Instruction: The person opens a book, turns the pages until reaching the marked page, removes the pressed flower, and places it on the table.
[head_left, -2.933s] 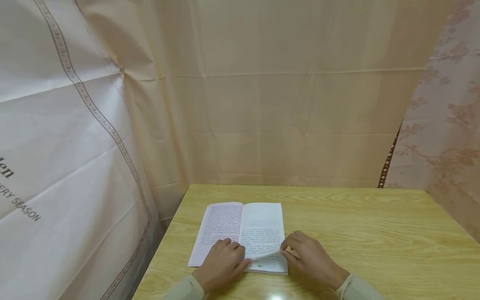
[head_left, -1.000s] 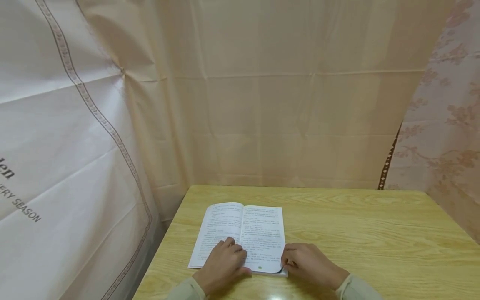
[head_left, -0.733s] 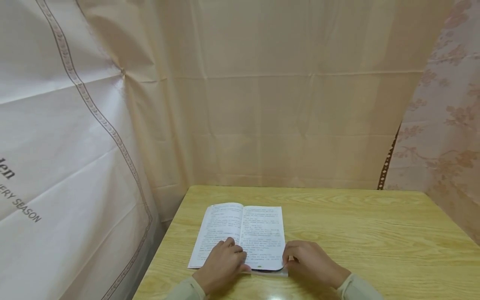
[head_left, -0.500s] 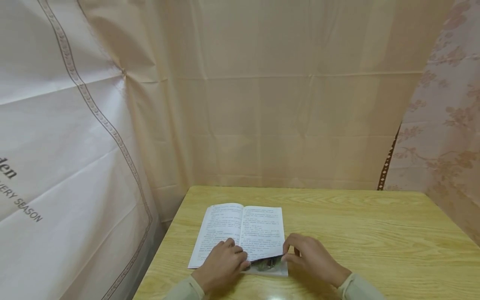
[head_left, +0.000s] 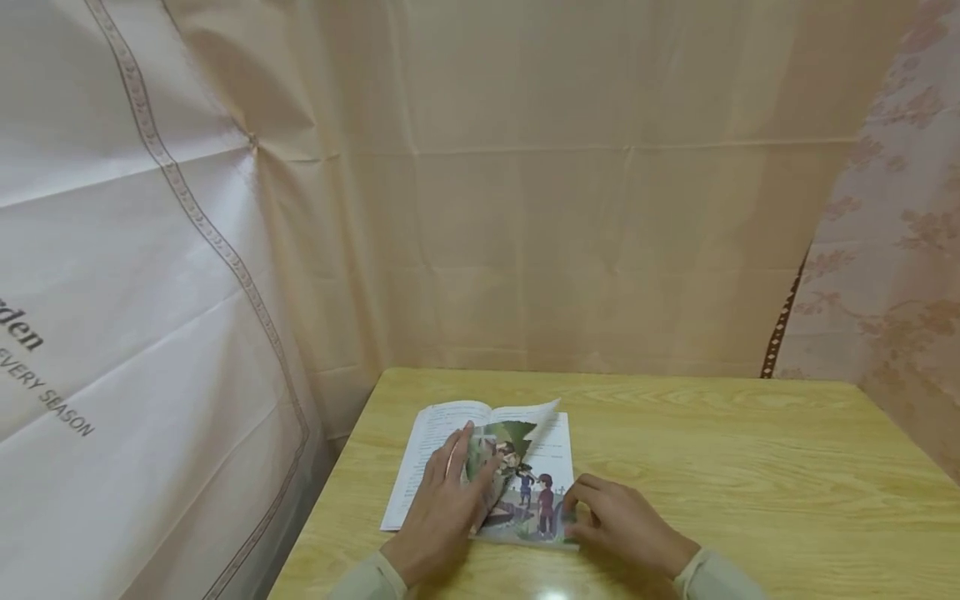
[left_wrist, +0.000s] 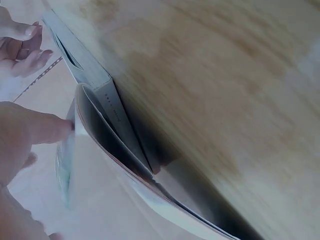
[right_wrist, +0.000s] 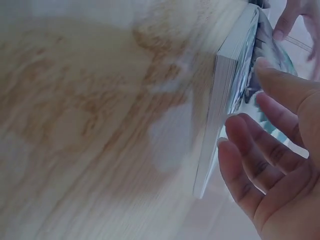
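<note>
Left hand, fingers straight, lifts the illustrated page leftward over the spine of the open white paperback book on the pale wooden table; right hand rests relaxed at its right edge.

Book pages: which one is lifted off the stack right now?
The illustrated leaf, curling up mid-turn under the left hand; the text pages lie flat.
</note>
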